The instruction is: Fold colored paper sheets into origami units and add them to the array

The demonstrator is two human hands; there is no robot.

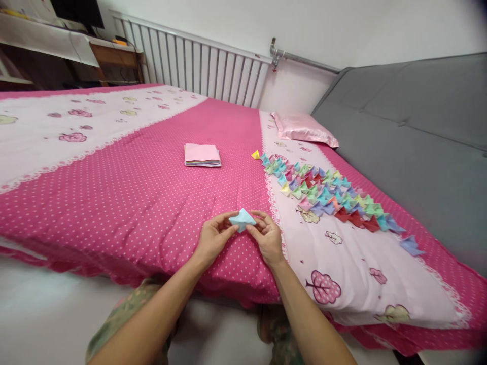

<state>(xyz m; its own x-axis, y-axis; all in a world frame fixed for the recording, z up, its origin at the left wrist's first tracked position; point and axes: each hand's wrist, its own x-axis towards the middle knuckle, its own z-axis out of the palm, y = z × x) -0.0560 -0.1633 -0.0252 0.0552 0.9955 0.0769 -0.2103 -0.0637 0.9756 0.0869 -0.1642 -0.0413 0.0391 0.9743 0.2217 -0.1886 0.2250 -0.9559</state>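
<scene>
A light blue folded paper boat (242, 220) is held between my two hands just above the near part of the bed. My left hand (216, 235) pinches its left corner between thumb and fingers. On the other side, my right hand (267, 236) grips the right corner the same way. Farther off on the pink dotted cover lies a stack of square paper sheets (202, 153), pink on top. To the right, rows of small folded paper boats (327, 190) in many colours stand on the bed, with a yellow one at the far end and a lilac one at the near end.
The bed cover (133, 203) is pink with white tree-print bands. A pink pillow (304, 128) rests by the grey padded headboard (411, 116). Behind are a white radiator (198, 56) and a desk (45, 43) with a dark monitor (78, 12).
</scene>
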